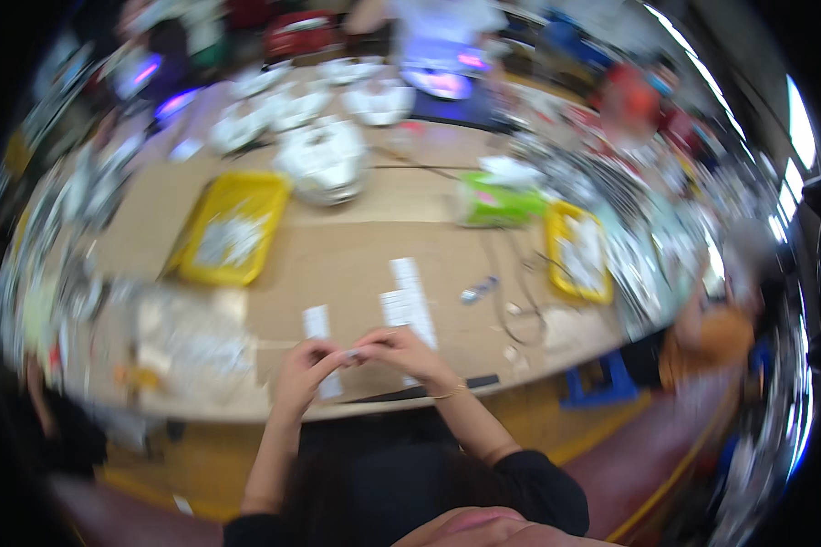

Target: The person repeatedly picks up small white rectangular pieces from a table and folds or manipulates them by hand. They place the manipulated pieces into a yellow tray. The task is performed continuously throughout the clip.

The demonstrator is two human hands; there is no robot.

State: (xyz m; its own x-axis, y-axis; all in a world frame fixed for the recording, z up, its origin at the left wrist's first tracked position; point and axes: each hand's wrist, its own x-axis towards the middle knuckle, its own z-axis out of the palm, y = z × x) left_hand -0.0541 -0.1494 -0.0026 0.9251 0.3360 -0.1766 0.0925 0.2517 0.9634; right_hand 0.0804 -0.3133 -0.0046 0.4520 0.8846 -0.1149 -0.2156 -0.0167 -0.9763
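My left hand and right hand meet at the worktop's near edge, fingertips pinching a small pale piece between them. White paper strips lie at twelve o'clock, a yellow tray at eleven, a green packet at one.

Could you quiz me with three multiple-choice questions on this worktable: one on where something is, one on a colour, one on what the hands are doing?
1. Where is the green box?
A. between the two trays
B. on the floor
C. in the person's lap

2. What colour are the left tray and right tray?
A. red
B. yellow
C. black

3. How are the left hand and right hand?
A. far apart
B. flat on the table
C. fingertips together

Answers: A, it sits between them; B, both rims are yellow; C, fingertips meet over a small pale piece.
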